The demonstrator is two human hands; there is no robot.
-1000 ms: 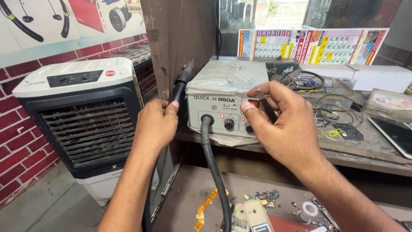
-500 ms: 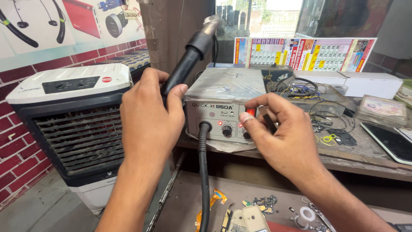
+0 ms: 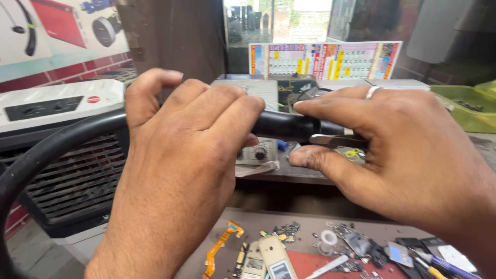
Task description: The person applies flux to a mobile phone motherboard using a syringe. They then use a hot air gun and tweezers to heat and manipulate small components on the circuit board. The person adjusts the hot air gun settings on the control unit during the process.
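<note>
Above a cluttered worktop [image 3: 289,227], left hand [image 3: 181,155] grips the handpiece [image 3: 289,126]; right hand [image 3: 408,150] pinches its metal tip [image 3: 336,139]; cooler [image 3: 62,150] at nine o'clock.

One view only, from the person's head, looking forward and slightly down, very close in. The left hand [image 3: 181,170] and right hand [image 3: 408,155] fill the middle of the frame. The surface [image 3: 289,173] crosses behind them at mid-height, a wall fills the upper left, and a lower shelf [image 3: 310,227] runs along the bottom edge.
</note>
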